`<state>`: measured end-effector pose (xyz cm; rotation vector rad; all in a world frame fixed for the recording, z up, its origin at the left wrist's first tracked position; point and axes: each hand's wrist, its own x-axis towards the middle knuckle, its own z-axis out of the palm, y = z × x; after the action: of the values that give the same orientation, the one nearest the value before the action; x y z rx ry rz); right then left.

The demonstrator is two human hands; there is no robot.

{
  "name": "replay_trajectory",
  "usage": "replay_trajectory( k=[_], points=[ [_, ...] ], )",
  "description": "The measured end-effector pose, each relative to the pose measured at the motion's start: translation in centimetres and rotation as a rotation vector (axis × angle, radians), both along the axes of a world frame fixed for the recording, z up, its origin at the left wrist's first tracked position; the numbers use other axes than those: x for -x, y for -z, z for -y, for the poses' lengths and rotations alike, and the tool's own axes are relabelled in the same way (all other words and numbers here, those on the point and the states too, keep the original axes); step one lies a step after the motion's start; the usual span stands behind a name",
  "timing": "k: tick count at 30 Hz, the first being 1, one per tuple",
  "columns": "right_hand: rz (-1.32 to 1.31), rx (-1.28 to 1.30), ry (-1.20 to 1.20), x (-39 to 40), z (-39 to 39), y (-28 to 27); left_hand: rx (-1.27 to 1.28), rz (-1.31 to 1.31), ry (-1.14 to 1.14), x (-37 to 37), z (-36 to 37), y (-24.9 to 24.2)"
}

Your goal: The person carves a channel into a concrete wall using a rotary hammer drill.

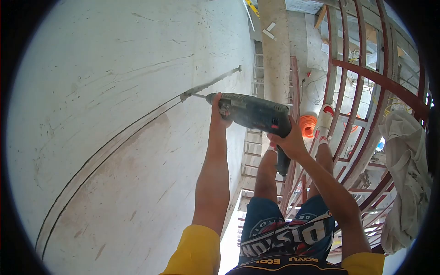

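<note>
Both my hands are closed on a dark rotary hammer drill (256,112) held across in front of the wall (114,55). My left hand (220,114) wraps the front of its body, just behind the chuck. At the rear, my right hand (292,142) grips the handle, whose dark lower end (283,161) shows beneath it. The thin metal bit (199,96) points left, its tip at the lower end of a rough chiselled groove (211,84). From there two parallel cut lines (110,136) curve down and left across the wall.
Red-brown metal scaffold bars (360,73) stand to the right, with a pale cloth (401,183) draped over them. An orange coil (307,126) lies on the floor far below. A concrete beam (276,59) runs beside the wall. My feet are among the bars.
</note>
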<state>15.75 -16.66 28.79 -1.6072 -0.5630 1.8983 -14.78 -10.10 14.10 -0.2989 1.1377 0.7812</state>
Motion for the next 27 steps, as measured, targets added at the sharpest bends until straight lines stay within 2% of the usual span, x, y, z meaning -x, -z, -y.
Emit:
replay_trajectory(
  k=[1,2,3,5,6,7,9,10,15,17,18,20,25,27],
  points=[
    [0.106,-0.105,-0.071,0.1,0.4,-0.9,-0.151,0.251,0.021,1.2,1.0,0.4],
    [0.355,-0.318,-0.124,0.4,1.7,-0.2,-0.164,0.074,-0.005,-0.4,1.0,-2.5],
    [0.353,-0.319,-0.125,0.4,1.7,-0.9,-0.165,0.072,-0.006,-0.6,1.2,-4.0],
    [0.357,-0.338,-0.405,-0.2,0.6,-3.7,-0.128,-0.095,-0.13,-1.2,1.7,-6.6],
    [0.35,-0.373,-0.516,-0.2,-0.1,-5.1,-0.135,-0.159,-0.257,-3.2,0.7,-9.9],
    [0.353,-0.376,-0.519,0.1,-0.6,-6.1,-0.138,-0.156,-0.261,-3.0,0.9,-10.5],
    [0.414,-0.663,-0.793,1.1,-1.4,-7.7,-0.342,-0.064,-0.256,-2.2,0.9,-11.8],
    [0.44,-0.777,-0.803,2.0,-1.8,-8.7,-0.254,0.051,-0.333,-2.0,1.3,-13.1],
    [0.524,-0.973,-0.928,8.0,-2.2,-12.0,-0.213,0.179,-0.346,1.1,2.1,-15.1],
    [0.586,-1.022,-0.935,10.7,-1.8,-13.0,-0.1,0.334,-0.628,2.6,2.0,-14.8],
    [0.672,-1.047,-0.924,12.0,-1.6,-13.6,-0.136,0.221,-0.605,3.2,1.9,-14.6],
    [0.793,-1.081,-0.863,14.0,-1.3,-14.5,-0.13,0.199,-0.603,3.5,2.4,-14.2],
    [0.855,-1.044,-0.888,17.1,-1.5,-16.1,-0.159,0.134,-0.549,3.5,2.7,-14.1],
    [0.83,-1.081,-0.992,17.3,-1.8,-16.5,-0.175,0.101,-0.518,3.5,2.8,-14.1]
  ],
)
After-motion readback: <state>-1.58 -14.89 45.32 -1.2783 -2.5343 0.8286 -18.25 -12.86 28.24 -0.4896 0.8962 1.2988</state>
